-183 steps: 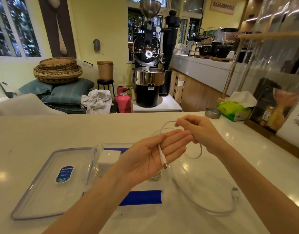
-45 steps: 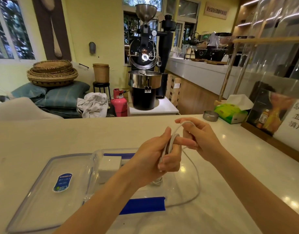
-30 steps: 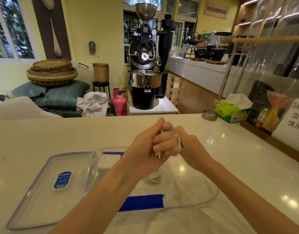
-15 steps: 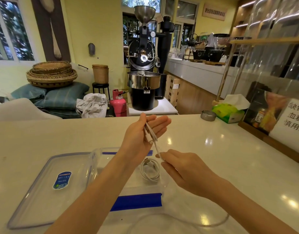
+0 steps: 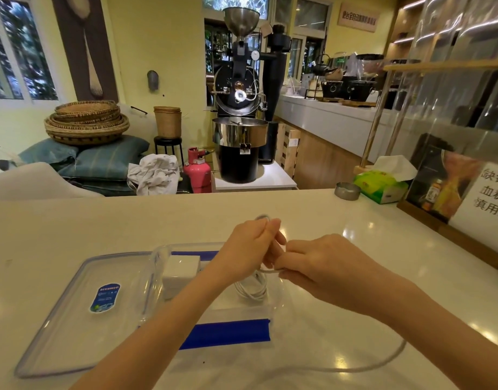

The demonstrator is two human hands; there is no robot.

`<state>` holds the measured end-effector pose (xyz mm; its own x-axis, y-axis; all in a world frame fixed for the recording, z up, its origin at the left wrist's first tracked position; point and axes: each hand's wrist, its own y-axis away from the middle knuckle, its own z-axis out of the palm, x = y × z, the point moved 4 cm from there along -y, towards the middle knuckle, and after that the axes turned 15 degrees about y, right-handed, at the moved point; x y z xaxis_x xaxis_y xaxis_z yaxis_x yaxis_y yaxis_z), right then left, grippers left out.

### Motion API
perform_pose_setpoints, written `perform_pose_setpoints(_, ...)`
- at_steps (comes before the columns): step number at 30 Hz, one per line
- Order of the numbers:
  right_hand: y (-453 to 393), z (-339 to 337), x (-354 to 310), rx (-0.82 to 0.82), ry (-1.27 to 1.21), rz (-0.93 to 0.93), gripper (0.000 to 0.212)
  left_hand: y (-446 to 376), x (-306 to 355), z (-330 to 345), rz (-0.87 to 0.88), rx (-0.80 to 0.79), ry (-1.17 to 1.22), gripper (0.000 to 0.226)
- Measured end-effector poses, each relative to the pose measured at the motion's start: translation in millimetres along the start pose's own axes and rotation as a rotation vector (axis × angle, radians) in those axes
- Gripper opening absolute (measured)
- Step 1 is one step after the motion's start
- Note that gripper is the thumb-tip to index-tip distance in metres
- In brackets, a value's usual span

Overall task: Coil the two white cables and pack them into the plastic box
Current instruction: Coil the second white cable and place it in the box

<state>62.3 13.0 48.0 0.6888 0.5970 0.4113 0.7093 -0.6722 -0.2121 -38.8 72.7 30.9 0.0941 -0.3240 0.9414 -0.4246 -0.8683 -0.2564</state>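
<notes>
My left hand (image 5: 249, 249) is closed around loops of a white cable (image 5: 382, 361), a loop showing above its fingers. Just to its right, my right hand (image 5: 321, 263) pinches the same cable; the free length trails over the counter to the right and back toward me. Both hands hover over the clear plastic box (image 5: 158, 266) with blue clips. Inside it lie a coiled white cable (image 5: 252, 291) and a white charger block (image 5: 180, 273).
The box's clear lid (image 5: 73, 313) with a blue sticker lies left of the box. At the counter's far right stand a metal tin (image 5: 347, 190), a green tissue box (image 5: 381, 185) and a framed sign (image 5: 467, 190). A coffee roaster stands behind the counter.
My hands have come together again over the box: the left closed its fingers on the loops, and the right rose to it, laying another turn of cable.
</notes>
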Motion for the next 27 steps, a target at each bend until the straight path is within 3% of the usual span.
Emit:
perform_pose_setpoints(6, 3.7, -13.9, 18.4, 0.025, -0.141, 0.073, 0.020, 0.2, 8.0, -7.5, -0.189, -0.201, 0.185, 0.044)
perform_pose_setpoints(9, 7.3, -22.2, 19.8, 0.125, -0.125, 0.069, 0.015, 5.8, 11.0, -4.3, -0.183, -0.284, 0.227, 0.047)
perform_pose_setpoints(15, 3.8, -29.2, 34.0, 0.296, -0.101, 0.095, 0.038, 12.1, 7.1, 14.4, -0.198, -0.361, 0.310, 0.050)
perform_pose_setpoints(19, 5.0, -25.0, 52.7, 0.412, -0.179, 0.170, 0.038, 15.4, 10.4, 14.7, -0.299, -0.490, 0.658, 0.044)
perform_pose_setpoints(23, 6.6, -11.4, 61.9, 0.553, -0.433, 0.322, 0.036, 17.9, 20.6, 14.0, -0.272, -0.644, 0.974, 0.038)
perform_pose_setpoints(27, 1.0, 20.1, 53.9, 0.504, -0.710, 0.456, 0.021, 14.9, 22.7, 17.0, -0.258, -0.623, 1.204, 0.037)
